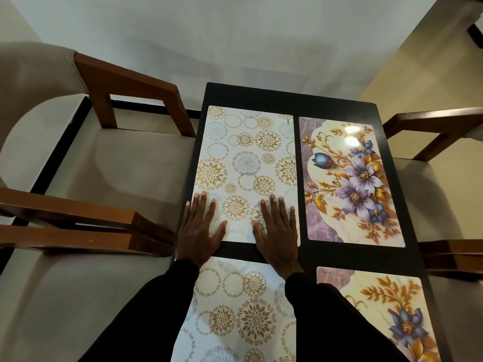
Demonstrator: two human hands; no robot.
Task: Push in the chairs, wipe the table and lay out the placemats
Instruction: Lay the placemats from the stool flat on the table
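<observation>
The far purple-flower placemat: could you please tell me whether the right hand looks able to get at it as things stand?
Probably yes. The right hand rests flat, fingers on the far circle-pattern placemat, right beside the far purple-flower placemat; only a narrow strip of bare table separates them.

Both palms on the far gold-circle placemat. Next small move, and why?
Probably lift both hands straight off. The left hand and right hand press flat on the far gold-circle placemat, which lies flat with a narrow, roughly even gap to the far floral placemat on the black table.
</observation>
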